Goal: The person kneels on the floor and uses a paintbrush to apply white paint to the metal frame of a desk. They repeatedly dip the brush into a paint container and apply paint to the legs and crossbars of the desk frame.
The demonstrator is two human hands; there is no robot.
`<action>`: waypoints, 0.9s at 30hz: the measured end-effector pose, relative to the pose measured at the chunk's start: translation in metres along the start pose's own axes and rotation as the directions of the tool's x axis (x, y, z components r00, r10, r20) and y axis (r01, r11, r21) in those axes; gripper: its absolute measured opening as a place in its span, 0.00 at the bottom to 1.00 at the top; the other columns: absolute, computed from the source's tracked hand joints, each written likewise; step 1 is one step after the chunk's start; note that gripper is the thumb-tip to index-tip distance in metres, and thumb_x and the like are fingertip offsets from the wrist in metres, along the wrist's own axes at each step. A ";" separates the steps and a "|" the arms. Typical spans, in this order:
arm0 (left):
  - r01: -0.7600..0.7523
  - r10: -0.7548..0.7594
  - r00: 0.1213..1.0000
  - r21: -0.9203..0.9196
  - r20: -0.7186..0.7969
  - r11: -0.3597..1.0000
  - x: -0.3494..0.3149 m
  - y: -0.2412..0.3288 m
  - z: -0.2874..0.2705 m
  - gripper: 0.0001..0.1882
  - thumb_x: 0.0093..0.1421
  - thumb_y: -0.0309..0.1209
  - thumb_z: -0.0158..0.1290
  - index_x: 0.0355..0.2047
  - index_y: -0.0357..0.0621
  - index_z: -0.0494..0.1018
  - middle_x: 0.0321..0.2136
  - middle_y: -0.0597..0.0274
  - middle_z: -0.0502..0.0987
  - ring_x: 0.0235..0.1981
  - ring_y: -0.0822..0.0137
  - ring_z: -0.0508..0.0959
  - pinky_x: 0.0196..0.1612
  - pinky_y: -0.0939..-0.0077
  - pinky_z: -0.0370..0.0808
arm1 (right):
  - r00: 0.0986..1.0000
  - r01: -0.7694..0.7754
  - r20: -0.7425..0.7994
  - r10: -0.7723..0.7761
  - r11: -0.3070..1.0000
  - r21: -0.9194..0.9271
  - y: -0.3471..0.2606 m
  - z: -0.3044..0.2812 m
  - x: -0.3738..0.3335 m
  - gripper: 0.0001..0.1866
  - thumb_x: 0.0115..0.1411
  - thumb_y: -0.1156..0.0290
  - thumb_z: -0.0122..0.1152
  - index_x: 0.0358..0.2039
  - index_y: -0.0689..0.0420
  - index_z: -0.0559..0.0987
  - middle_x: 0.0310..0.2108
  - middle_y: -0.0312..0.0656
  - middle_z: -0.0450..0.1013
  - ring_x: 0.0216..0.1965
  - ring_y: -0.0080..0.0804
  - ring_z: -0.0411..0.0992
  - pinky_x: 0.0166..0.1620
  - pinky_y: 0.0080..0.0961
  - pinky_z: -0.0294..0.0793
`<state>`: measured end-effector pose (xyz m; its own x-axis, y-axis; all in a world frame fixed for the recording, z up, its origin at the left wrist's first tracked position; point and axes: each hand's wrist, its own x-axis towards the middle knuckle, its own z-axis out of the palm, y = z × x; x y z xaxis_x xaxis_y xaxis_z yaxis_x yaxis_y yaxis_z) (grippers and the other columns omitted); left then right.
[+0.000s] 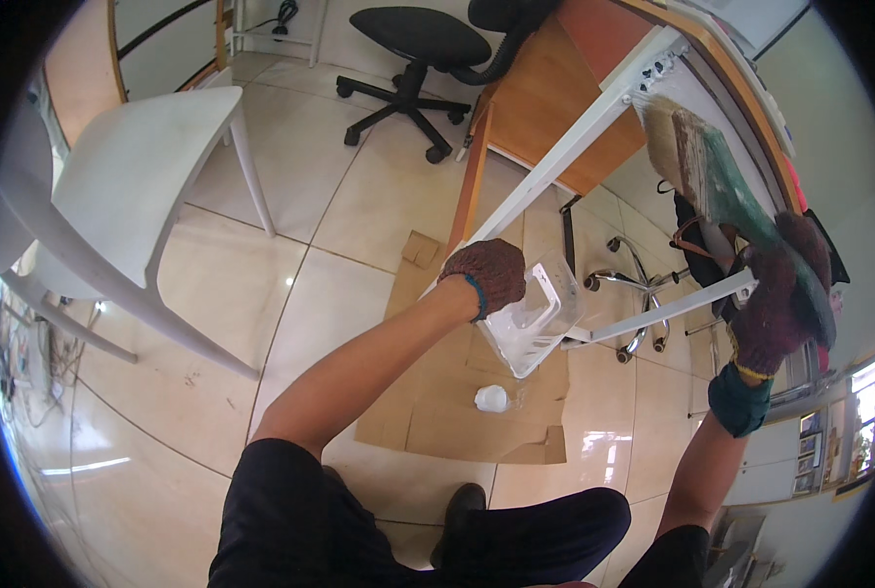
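My left hand [488,274], in a dark brown knit glove, is closed on the rim of a clear plastic tub [518,345] with white paint in it. Raised at the right, my right hand [778,294] wears a similar glove and grips a wide paintbrush [722,181] by its worn green handle. The brush's pale bristles point up and left, by the top joint of a white metal desk frame [570,157]. Whether they touch the metal I cannot tell. The tub is close to the frame's lower leg.
Flattened cardboard [437,412] covers floor tiles below the tub, with a small white cup [492,398] on it. A white chair [134,186] stands at the left, a black swivel chair [418,69] at the back. Behind the frame is a chrome chair base [643,284].
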<state>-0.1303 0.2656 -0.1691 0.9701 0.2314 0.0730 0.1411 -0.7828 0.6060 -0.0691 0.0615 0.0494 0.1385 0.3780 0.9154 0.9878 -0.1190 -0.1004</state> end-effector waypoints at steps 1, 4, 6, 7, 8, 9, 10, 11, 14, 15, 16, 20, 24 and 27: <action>-0.001 0.001 1.000 0.003 0.005 1.000 0.000 0.001 0.000 0.16 0.48 0.38 0.46 0.24 0.36 0.77 0.27 0.42 0.76 0.30 0.46 0.77 0.40 0.56 0.73 | 1.000 -0.022 -0.008 0.022 1.000 -0.005 -0.007 -0.003 -0.005 0.18 0.53 0.69 0.61 0.42 0.66 0.75 0.39 0.49 0.74 0.37 0.34 0.74 0.39 0.27 0.76; -0.019 0.019 1.000 0.026 0.013 0.999 0.001 0.002 0.002 0.17 0.49 0.38 0.46 0.25 0.36 0.77 0.27 0.42 0.76 0.31 0.46 0.77 0.40 0.56 0.73 | 0.999 -0.030 -0.009 0.032 0.993 0.111 -0.008 0.001 -0.008 0.18 0.52 0.68 0.61 0.41 0.66 0.75 0.39 0.48 0.74 0.38 0.34 0.74 0.39 0.28 0.76; -0.052 0.051 0.999 0.062 0.012 0.997 0.006 0.000 0.008 0.18 0.49 0.39 0.46 0.25 0.36 0.77 0.27 0.42 0.76 0.31 0.46 0.77 0.40 0.56 0.73 | 1.000 0.003 -0.007 -0.002 0.982 0.188 -0.011 0.016 -0.003 0.17 0.53 0.70 0.61 0.41 0.66 0.75 0.39 0.48 0.74 0.37 0.34 0.74 0.38 0.28 0.76; -0.047 0.046 0.999 0.057 0.019 0.997 0.005 0.000 0.007 0.18 0.49 0.39 0.46 0.25 0.36 0.77 0.27 0.41 0.76 0.31 0.46 0.77 0.40 0.56 0.73 | 0.999 -0.040 0.037 0.035 0.990 0.132 -0.014 0.019 -0.001 0.15 0.53 0.73 0.60 0.41 0.66 0.75 0.39 0.47 0.74 0.37 0.33 0.73 0.37 0.27 0.76; -0.042 0.041 0.999 0.053 0.027 0.998 0.004 0.000 0.006 0.18 0.49 0.40 0.46 0.25 0.36 0.77 0.27 0.41 0.76 0.31 0.46 0.77 0.40 0.56 0.73 | 0.995 -0.102 0.004 0.102 0.985 0.140 -0.013 0.020 -0.002 0.15 0.54 0.74 0.60 0.41 0.66 0.75 0.39 0.47 0.74 0.37 0.32 0.73 0.37 0.26 0.76; -0.037 0.036 0.999 0.049 0.035 0.998 0.004 0.001 0.005 0.18 0.49 0.40 0.45 0.25 0.36 0.77 0.27 0.41 0.76 0.31 0.46 0.77 0.40 0.56 0.73 | 0.985 -0.163 -0.028 0.169 0.975 0.149 -0.011 0.021 -0.004 0.14 0.54 0.74 0.60 0.41 0.66 0.75 0.39 0.47 0.74 0.37 0.32 0.73 0.37 0.26 0.76; -0.034 0.033 0.999 0.038 0.027 0.999 0.003 0.001 0.005 0.19 0.49 0.40 0.45 0.25 0.36 0.77 0.27 0.41 0.76 0.31 0.46 0.77 0.40 0.56 0.73 | 0.971 -0.221 -0.059 0.233 0.962 0.162 -0.009 0.023 -0.006 0.14 0.54 0.75 0.59 0.41 0.66 0.75 0.39 0.46 0.74 0.37 0.32 0.73 0.37 0.25 0.75; -0.030 0.030 0.999 0.027 0.020 0.999 0.002 0.001 0.005 0.19 0.49 0.40 0.45 0.25 0.36 0.77 0.27 0.41 0.76 0.31 0.46 0.77 0.40 0.56 0.73 | 0.980 -0.185 -0.053 0.194 0.973 0.139 -0.007 0.021 -0.009 0.14 0.54 0.74 0.60 0.41 0.65 0.75 0.40 0.47 0.74 0.37 0.32 0.73 0.37 0.25 0.75; -0.039 0.039 0.999 0.009 -0.011 0.999 0.001 -0.002 0.004 0.19 0.49 0.40 0.45 0.25 0.36 0.77 0.27 0.41 0.76 0.31 0.46 0.77 0.40 0.56 0.73 | 0.992 -0.118 -0.043 0.122 0.988 0.102 -0.005 0.011 -0.019 0.15 0.54 0.72 0.61 0.42 0.65 0.75 0.40 0.47 0.74 0.35 0.31 0.74 0.36 0.23 0.76; -0.044 0.044 0.999 0.007 -0.022 0.999 0.001 -0.003 0.004 0.19 0.49 0.40 0.45 0.25 0.36 0.77 0.27 0.41 0.76 0.31 0.46 0.77 0.40 0.56 0.73 | 0.991 -0.123 -0.048 0.129 0.986 0.109 -0.008 0.009 -0.021 0.16 0.54 0.72 0.61 0.42 0.65 0.75 0.40 0.47 0.74 0.34 0.31 0.74 0.36 0.23 0.76; -0.048 0.048 0.999 0.012 -0.019 0.999 0.001 -0.002 0.005 0.19 0.49 0.40 0.45 0.25 0.36 0.77 0.27 0.41 0.76 0.31 0.46 0.77 0.40 0.56 0.73 | 0.989 -0.131 -0.055 0.137 0.985 0.109 -0.009 0.007 -0.022 0.16 0.54 0.72 0.61 0.42 0.65 0.75 0.40 0.47 0.74 0.34 0.32 0.74 0.36 0.24 0.76; -0.058 0.059 0.998 0.038 -0.017 0.998 0.002 0.000 0.007 0.18 0.49 0.40 0.45 0.25 0.36 0.77 0.27 0.41 0.76 0.31 0.46 0.77 0.40 0.56 0.73 | 1.000 -0.021 -0.021 0.024 0.990 0.136 -0.013 0.016 -0.019 0.17 0.53 0.72 0.63 0.41 0.66 0.75 0.40 0.48 0.74 0.35 0.33 0.75 0.38 0.26 0.77; -0.009 0.008 0.999 0.024 0.049 1.000 0.001 0.002 0.003 0.18 0.49 0.39 0.46 0.25 0.36 0.77 0.28 0.41 0.76 0.32 0.46 0.77 0.40 0.57 0.73 | 0.996 -0.084 -0.006 0.085 0.992 0.099 -0.009 0.023 -0.020 0.15 0.53 0.74 0.63 0.41 0.66 0.75 0.39 0.49 0.75 0.37 0.34 0.75 0.39 0.27 0.77; -0.022 0.023 0.999 -0.016 0.036 1.000 -0.002 0.006 -0.005 0.18 0.49 0.39 0.46 0.26 0.35 0.77 0.28 0.41 0.76 0.32 0.46 0.77 0.41 0.56 0.73 | 0.997 -0.058 0.043 0.063 0.993 -0.105 -0.003 0.007 -0.023 0.16 0.53 0.72 0.62 0.42 0.66 0.75 0.39 0.48 0.74 0.37 0.33 0.74 0.37 0.26 0.77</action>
<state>-0.1326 0.2632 -0.1622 0.9796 0.1925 0.0579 0.1165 -0.7782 0.6171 -0.0749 0.0592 0.0263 0.2033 0.4093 0.8895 0.9652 -0.2366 -0.1118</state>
